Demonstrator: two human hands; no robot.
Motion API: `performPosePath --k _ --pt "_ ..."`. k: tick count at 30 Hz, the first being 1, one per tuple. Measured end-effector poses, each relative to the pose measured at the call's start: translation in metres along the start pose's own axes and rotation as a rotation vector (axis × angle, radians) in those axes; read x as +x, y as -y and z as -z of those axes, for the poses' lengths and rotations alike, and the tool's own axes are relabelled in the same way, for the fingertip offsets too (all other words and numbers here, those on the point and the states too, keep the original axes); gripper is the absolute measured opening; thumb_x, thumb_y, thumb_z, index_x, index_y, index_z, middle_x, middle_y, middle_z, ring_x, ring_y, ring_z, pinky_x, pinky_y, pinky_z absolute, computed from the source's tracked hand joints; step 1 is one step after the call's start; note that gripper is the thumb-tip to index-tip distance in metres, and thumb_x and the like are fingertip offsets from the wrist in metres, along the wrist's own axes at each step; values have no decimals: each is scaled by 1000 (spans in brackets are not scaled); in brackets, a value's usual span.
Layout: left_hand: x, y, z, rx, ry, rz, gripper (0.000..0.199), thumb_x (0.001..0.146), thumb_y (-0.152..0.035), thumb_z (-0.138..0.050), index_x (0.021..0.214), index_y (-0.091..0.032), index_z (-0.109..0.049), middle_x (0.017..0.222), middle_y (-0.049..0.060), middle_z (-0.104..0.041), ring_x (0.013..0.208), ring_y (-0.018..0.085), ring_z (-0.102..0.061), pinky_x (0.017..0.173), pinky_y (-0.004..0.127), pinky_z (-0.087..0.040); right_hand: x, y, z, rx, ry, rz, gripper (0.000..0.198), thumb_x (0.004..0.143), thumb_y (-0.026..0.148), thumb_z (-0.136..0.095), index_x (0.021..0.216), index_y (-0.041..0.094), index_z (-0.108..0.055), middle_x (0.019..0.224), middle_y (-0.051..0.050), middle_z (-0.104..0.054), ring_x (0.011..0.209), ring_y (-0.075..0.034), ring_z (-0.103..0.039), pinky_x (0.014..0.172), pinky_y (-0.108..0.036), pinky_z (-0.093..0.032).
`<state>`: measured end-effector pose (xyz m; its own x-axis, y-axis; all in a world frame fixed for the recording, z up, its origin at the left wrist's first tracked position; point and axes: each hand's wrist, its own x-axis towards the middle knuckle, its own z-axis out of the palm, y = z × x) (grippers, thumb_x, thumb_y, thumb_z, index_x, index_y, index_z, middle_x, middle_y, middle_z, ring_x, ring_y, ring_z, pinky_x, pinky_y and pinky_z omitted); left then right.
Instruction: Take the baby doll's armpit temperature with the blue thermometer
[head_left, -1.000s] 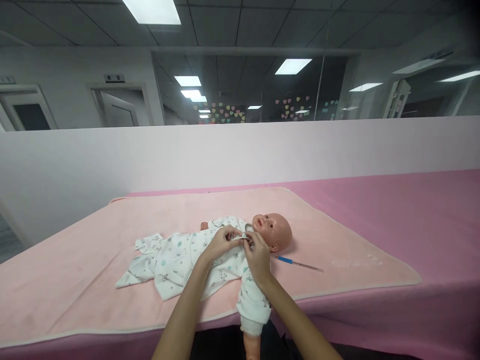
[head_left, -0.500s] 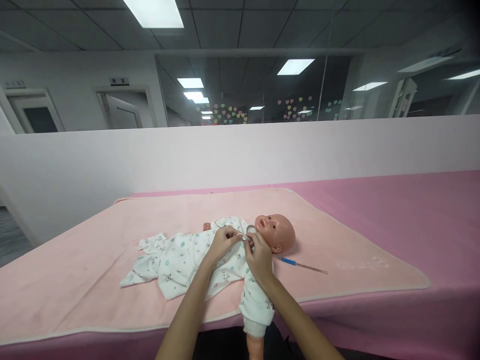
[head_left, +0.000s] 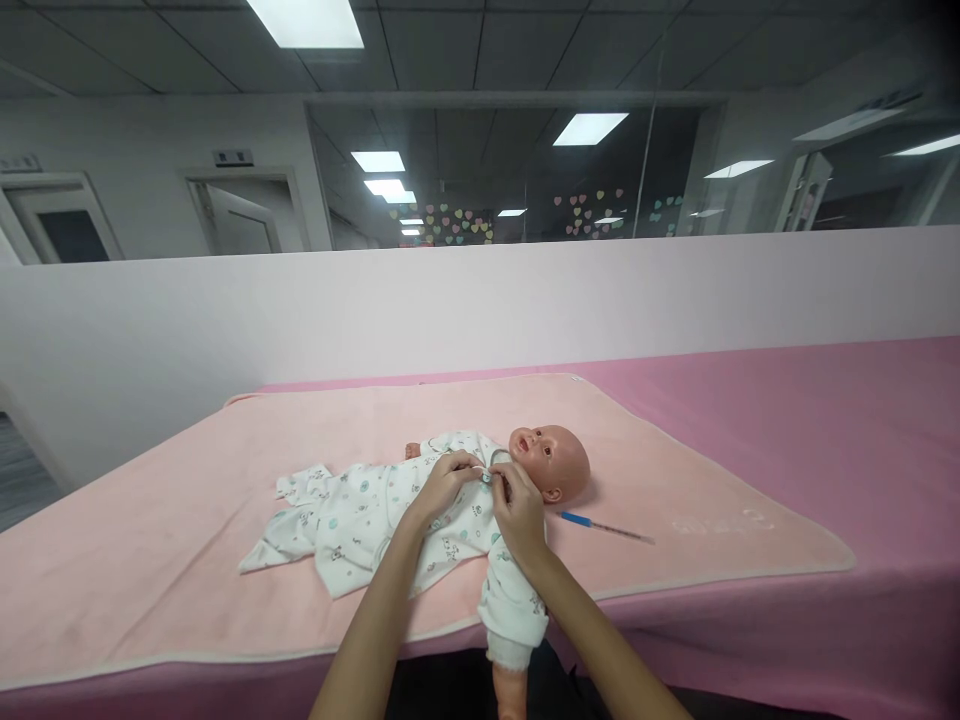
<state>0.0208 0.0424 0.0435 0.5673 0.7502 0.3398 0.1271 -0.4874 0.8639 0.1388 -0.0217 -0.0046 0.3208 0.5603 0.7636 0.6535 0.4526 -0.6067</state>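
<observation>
A baby doll lies on its back, head to the right, dressed in a white printed romper. At the upper chest, just below the neck, my left hand pinches the edge of the romper's front. Close beside it, my right hand pinches the same front edge near the collar. Both sets of fingertips almost meet there, and the fastening between them is too small to make out. One doll arm in its sleeve hangs toward me between my forearms.
Right of the doll's shoulder lies a thin stick-like thermometer with a blue end. A peach blanket spreads under the doll over a pink table cover. Behind stands a low white wall with glass above it.
My right fingers have shifted slightly at the collar edge, closer to my left fingertips. The doll and thermometer stay in place; the view has tilted a little.
</observation>
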Motion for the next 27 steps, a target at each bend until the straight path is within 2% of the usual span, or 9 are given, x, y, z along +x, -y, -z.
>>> performPosePath --k 13,19,27 --pt "0 1 1 6 18 -6 16 69 -25 -56 73 -16 -69 73 2 -61 79 17 -54 77 26 -40 0 0 0 34 -23 -36 17 86 23 -40 84 18 -56 79 -4 -59 70 -14 -56 65 -25 -44" --pt "0 2 2 -1 32 -16 19 72 -27 -54 75 -16 -69 74 3 -62 79 18 -55 76 27 -41 -1 1 0 63 -112 63 16 86 22 -43 82 18 -58 81 -5 -57 68 -14 -54 61 -25 -46" --pt "0 7 2 -46 21 -18 16 70 -24 -56 72 -15 -68 70 1 -61 75 16 -55 73 26 -42 -2 0 -2 67 -51 121 12 83 18 -48 87 18 -59 80 -4 -58 64 -11 -54 58 -22 -46"
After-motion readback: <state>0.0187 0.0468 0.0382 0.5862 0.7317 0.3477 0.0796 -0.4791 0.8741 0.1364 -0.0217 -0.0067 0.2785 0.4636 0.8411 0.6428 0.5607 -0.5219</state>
